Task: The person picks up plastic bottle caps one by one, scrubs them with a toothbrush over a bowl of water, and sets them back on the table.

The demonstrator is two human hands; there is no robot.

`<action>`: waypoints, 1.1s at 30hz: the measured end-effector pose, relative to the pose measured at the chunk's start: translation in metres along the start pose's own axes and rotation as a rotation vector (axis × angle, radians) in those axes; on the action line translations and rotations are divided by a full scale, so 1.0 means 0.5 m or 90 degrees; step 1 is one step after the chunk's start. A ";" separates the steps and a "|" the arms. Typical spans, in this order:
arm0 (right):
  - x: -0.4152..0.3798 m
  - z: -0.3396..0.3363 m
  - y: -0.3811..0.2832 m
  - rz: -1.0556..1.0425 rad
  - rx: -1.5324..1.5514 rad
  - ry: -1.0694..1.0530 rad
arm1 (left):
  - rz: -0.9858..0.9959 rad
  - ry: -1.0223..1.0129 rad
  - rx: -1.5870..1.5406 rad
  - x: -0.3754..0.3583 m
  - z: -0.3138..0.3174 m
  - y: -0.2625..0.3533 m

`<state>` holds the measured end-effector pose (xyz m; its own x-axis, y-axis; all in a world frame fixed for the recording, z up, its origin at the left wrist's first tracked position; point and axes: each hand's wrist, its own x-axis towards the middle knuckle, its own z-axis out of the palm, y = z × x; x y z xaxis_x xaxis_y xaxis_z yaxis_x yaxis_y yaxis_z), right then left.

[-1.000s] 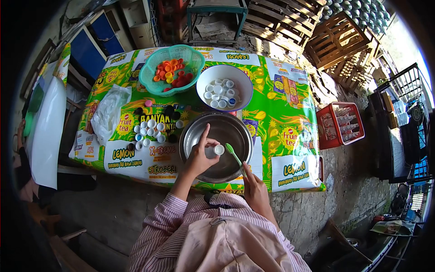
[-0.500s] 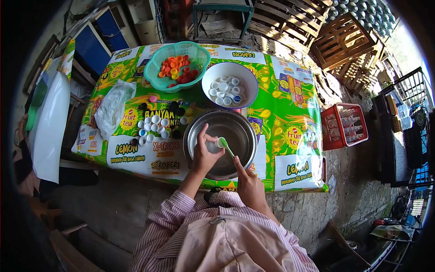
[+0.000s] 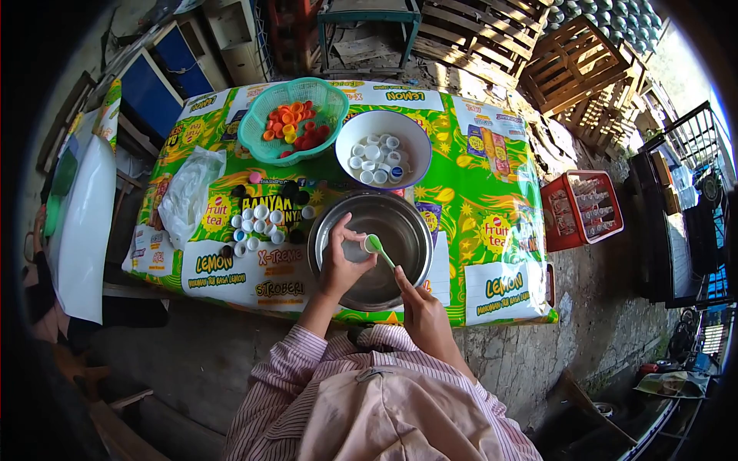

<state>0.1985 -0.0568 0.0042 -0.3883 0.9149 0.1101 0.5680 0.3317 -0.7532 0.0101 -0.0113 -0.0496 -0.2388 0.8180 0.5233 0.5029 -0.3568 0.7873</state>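
Over a steel bowl (image 3: 315,269), my left hand (image 3: 344,261) pinches a white bottle cap (image 3: 371,244) between thumb and fingers. My right hand (image 3: 421,307) grips the handle of a small green tool (image 3: 387,257), whose head rests inside the cap. Behind the steel bowl, a white bowl (image 3: 415,134) holds several white caps (image 3: 373,152). Left of it stands a turquoise basket (image 3: 250,137) with orange, red and yellow caps (image 3: 290,119). Several white caps (image 3: 260,213) and black caps (image 3: 290,188) lie loose on the table, left of the steel bowl.
A patterned cloth (image 3: 480,215) covers the table. A crumpled plastic bag (image 3: 192,188) lies at its left and a pink cap (image 3: 254,177) near the basket. Right of the table is a red crate (image 3: 561,230). Another person's arm shows at the far left edge.
The view has shifted slightly, so the bowls and basket appear a little further left and lower. Both hands keep their holds, with the tool still in the cap.
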 end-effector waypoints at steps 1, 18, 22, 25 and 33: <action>0.001 -0.018 -0.003 0.004 -0.080 -0.023 | -0.022 -0.078 -0.064 0.006 -0.011 -0.007; 0.032 -0.107 -0.045 -0.069 -0.088 -0.083 | -0.433 -0.369 -0.858 0.028 -0.040 -0.027; 0.024 -0.083 -0.038 -0.083 -0.135 -0.050 | -0.485 -0.312 -0.840 0.024 -0.038 -0.024; 0.021 -0.066 -0.030 -0.090 -0.127 -0.057 | -0.487 -0.290 -0.790 0.027 -0.037 -0.013; 0.013 -0.007 -0.014 -0.070 -0.035 -0.017 | -0.505 -0.263 -0.723 0.038 -0.019 -0.008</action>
<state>0.1945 -0.0526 0.0122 -0.4692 0.8660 0.1728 0.5593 0.4429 -0.7007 -0.0046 0.0012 -0.0398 0.2155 0.9662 -0.1412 -0.6121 0.2464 0.7515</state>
